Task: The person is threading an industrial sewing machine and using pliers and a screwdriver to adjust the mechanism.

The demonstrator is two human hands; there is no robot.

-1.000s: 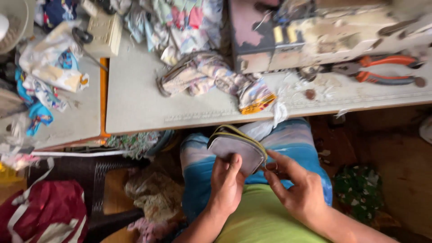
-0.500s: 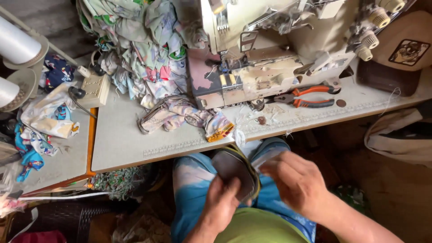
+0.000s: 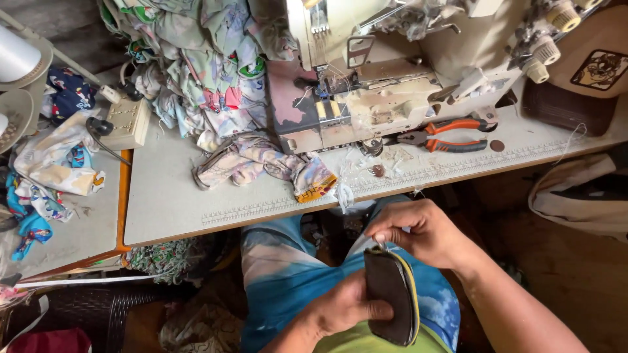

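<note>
While the left hand (image 3: 343,307) grips a dark pouch (image 3: 392,302), the right hand (image 3: 418,230) pinches its top.

The left hand (image 3: 343,304) covers part of the dark pouch (image 3: 391,294); its lower end is hidden by the green shirt (image 3: 366,340).

Soft, even daylight on my table (image 3: 196,209), brightest at the white spool (image 3: 16,55) far left. No hard glare. Under the table it falls dim and murky. Wide-lens bend at the edges; the ruler strip curves. Hands sharp enough, corners soft.
</note>
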